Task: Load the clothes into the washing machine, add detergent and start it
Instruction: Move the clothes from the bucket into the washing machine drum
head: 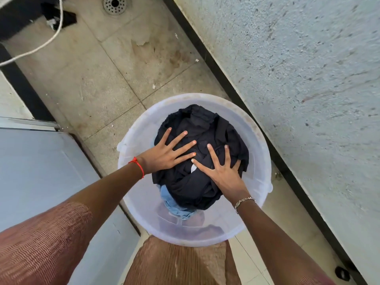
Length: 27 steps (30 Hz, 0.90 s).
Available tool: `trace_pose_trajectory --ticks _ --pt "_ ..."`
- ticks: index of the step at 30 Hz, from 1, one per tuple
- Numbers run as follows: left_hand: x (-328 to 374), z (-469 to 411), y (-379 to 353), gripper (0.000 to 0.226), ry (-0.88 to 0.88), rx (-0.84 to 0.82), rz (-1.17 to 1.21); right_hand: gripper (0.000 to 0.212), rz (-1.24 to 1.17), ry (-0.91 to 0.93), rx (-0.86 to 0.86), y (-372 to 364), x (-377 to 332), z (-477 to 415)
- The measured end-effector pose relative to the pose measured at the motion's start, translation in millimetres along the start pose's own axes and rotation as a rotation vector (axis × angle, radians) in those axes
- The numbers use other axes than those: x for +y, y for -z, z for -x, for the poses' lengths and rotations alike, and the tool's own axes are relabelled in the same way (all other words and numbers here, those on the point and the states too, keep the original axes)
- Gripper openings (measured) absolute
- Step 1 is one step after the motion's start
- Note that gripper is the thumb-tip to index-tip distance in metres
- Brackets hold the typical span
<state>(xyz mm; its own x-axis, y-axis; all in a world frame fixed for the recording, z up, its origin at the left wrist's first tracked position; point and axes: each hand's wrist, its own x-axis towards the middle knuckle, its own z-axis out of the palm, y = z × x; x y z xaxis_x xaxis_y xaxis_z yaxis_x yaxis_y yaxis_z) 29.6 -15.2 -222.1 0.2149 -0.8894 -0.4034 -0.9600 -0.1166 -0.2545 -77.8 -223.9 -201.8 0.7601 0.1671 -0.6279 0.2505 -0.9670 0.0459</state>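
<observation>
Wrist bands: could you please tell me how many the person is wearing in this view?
2. A red thread circles the left wrist, beside the tub's left rim; a thin metal bracelet circles the right wrist, over the tub's near right side. Any further up the arms would be hidden.

The translucent white tub (261,153) holds a heap of black clothes (207,128), with a pale blue garment (174,204) showing at the heap's near edge. A red thread bracelet (138,163) rings one wrist beside the tub, a silver chain bracelet (244,201) the other. Below the tub hangs rust-brown ribbed fabric (170,264). Beyond it, beige stained floor tiles (92,79) and a grey metal drain (115,4).
</observation>
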Motion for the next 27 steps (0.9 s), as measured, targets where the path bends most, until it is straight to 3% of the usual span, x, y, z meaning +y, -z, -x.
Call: trace_pose_trajectory --ticks 2,6,8,10,16,27 --pt "2.2 2.7 2.7 0.055 -0.024 0.011 0.042 0.115 -0.059 0.039 -0.013 7.7 -1.0 4.5" --pt "-5.9 5.3 37.8 0.062 -0.031 -0.182 0.184 0.097 -0.146 0.139 -0.144 26.6 6.2 23.1" --pt "-6.9 9.6 54.0 0.063 -0.016 -0.159 0.260 0.094 -0.188 0.108 -0.178 45.6 8.6 34.0" --pt "-12.2 19.4 74.3 0.063 -0.065 -0.352 0.327 0.093 -0.233 0.096 -0.175 62.1 7.6 46.6" --pt "-28.4 60.3 145.3 0.068 0.014 -0.385 0.499 0.091 -0.312 0.060 -0.147 121.3 6.2 98.6" --pt "-58.6 151.6 286.0 0.069 0.188 -0.211 0.586 0.073 -0.358 -0.001 0.011 251.6 -0.5 207.9"
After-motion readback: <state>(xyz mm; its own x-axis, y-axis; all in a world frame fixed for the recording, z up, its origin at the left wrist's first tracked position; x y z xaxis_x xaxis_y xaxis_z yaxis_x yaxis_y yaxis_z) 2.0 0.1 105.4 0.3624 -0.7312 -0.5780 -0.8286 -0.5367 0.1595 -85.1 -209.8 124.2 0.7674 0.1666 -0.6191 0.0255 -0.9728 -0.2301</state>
